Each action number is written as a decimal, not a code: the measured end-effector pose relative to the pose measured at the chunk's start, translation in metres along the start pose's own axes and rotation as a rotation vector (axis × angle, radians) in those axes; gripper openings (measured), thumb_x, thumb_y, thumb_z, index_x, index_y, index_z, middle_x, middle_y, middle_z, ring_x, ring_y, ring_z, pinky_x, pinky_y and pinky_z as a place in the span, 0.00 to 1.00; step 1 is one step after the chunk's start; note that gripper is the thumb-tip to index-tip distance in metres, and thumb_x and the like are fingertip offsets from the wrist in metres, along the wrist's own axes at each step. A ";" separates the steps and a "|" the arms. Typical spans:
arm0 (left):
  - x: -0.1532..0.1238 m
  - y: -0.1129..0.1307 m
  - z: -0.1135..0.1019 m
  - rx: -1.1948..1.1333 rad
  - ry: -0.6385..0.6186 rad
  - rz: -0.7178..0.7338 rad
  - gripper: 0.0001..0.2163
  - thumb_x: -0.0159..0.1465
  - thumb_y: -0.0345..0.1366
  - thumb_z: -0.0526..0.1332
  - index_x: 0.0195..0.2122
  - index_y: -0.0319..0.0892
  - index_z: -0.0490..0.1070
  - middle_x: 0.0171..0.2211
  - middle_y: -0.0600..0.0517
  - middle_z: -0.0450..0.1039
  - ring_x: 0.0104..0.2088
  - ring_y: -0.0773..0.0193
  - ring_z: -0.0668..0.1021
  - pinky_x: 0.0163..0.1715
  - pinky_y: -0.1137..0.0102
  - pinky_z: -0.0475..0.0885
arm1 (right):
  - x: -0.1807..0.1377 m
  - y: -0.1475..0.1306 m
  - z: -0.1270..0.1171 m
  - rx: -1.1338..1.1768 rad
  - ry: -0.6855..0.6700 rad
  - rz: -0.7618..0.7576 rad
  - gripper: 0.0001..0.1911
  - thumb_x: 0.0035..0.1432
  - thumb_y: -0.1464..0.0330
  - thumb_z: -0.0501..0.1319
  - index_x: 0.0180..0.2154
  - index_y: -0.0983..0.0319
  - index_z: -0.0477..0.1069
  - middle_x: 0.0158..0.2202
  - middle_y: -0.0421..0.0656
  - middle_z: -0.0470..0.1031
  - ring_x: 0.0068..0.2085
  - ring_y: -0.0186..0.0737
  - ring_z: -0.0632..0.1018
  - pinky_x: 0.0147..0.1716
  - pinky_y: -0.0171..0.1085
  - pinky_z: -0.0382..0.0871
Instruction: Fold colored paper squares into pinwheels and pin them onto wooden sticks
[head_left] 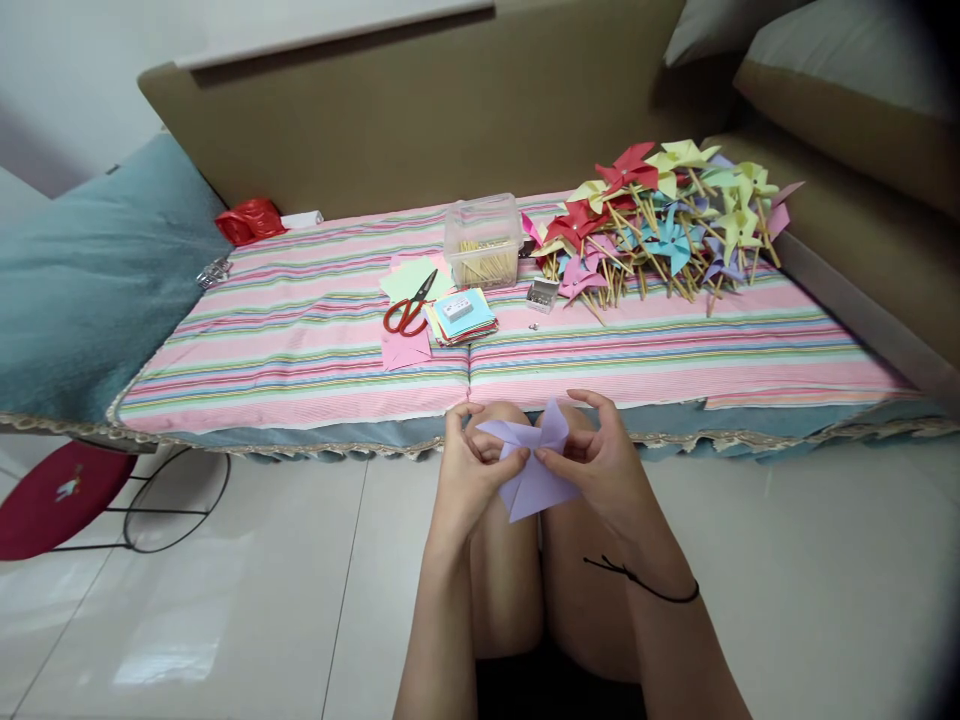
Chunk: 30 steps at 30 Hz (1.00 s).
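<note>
Lilac paper pinwheel (534,462) is pinched at its centre by left hand (471,462) and right hand (600,462), above the knees; its lower folds are partly hidden by fingers. Bare tiled floor (225,600) is seen on both sides. Striped cushion (300,340) lies ahead.

- Lilac paper square (534,462), partly folded into a pinwheel shape, corners bent toward the middle.
- Held over the knees (501,418), just in front of them, tilted, lower corner pointing down.
- Pinched at the middle between left hand (466,470) and right hand (600,460), fingertips meeting at the centre.
</note>
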<state>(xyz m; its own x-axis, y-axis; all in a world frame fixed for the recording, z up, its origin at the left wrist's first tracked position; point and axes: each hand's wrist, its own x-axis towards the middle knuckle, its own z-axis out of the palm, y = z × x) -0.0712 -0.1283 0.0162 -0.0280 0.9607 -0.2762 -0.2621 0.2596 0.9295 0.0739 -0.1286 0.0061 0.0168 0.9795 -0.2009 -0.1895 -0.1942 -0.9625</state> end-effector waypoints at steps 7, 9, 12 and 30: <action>0.005 -0.004 0.003 -0.149 0.155 0.035 0.29 0.43 0.34 0.73 0.39 0.46 0.55 0.19 0.60 0.74 0.17 0.69 0.74 0.24 0.75 0.69 | 0.001 -0.012 -0.020 0.012 -0.054 -0.050 0.34 0.52 0.58 0.68 0.58 0.52 0.60 0.36 0.40 0.82 0.40 0.45 0.81 0.45 0.45 0.71; 0.006 -0.003 0.006 -0.227 0.230 0.048 0.29 0.43 0.33 0.73 0.38 0.46 0.54 0.19 0.60 0.74 0.17 0.70 0.73 0.23 0.76 0.68 | -0.002 -0.017 -0.028 -0.003 -0.101 -0.119 0.31 0.55 0.59 0.66 0.59 0.49 0.61 0.48 0.42 0.79 0.51 0.46 0.77 0.54 0.49 0.66; 0.006 0.000 0.011 -0.317 0.346 0.086 0.29 0.43 0.32 0.74 0.38 0.45 0.54 0.18 0.61 0.72 0.18 0.72 0.73 0.24 0.77 0.67 | -0.007 -0.018 -0.033 -0.014 -0.202 -0.185 0.24 0.58 0.60 0.64 0.56 0.46 0.66 0.56 0.40 0.73 0.57 0.46 0.73 0.57 0.51 0.64; -0.002 0.003 0.030 -0.332 0.413 0.225 0.25 0.49 0.30 0.70 0.37 0.46 0.52 0.16 0.65 0.68 0.17 0.77 0.69 0.24 0.80 0.63 | 0.001 0.007 0.020 -0.020 0.039 -0.417 0.01 0.51 0.65 0.69 0.29 0.54 0.81 0.28 0.39 0.79 0.31 0.39 0.78 0.32 0.38 0.75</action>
<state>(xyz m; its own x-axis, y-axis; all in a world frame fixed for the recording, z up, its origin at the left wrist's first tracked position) -0.0434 -0.1266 0.0271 -0.4752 0.8532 -0.2151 -0.4933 -0.0559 0.8681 0.0533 -0.1275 0.0023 0.1253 0.9716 0.2008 -0.1396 0.2177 -0.9660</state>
